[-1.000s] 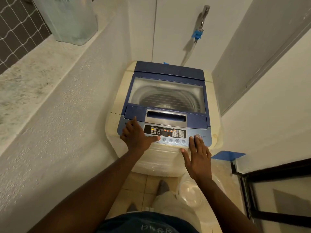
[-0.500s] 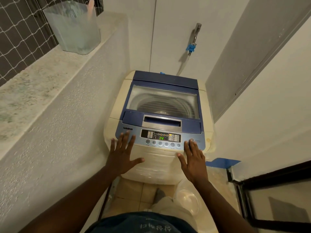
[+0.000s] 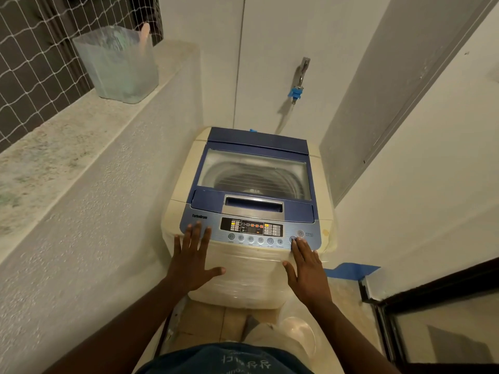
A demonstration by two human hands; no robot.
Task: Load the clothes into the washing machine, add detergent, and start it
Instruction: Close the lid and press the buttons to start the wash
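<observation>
A cream top-loading washing machine (image 3: 243,276) with a blue lid (image 3: 253,168) stands in front of me, lid closed, drum visible through its window. Its control panel (image 3: 251,229) is lit with orange and yellow indicators above a row of round buttons. My left hand (image 3: 191,259) lies flat, fingers spread, on the machine's front left edge, fingertips at the panel's left end. My right hand (image 3: 306,271) is flat at the front right, its fingertips touching a button at the panel's right end. Neither hand holds anything.
A translucent plastic tub (image 3: 118,66) stands on the stone ledge (image 3: 54,147) at left, below a netted window. A tap with a blue hose fitting (image 3: 297,87) is on the back wall. A clear plastic container (image 3: 297,336) sits on the tiled floor by my legs; a dark door frame (image 3: 432,292) is at right.
My left hand slid off the panel buttons to the machine's front left edge and opened flat. The display changed. The view drew back and tilted up.
</observation>
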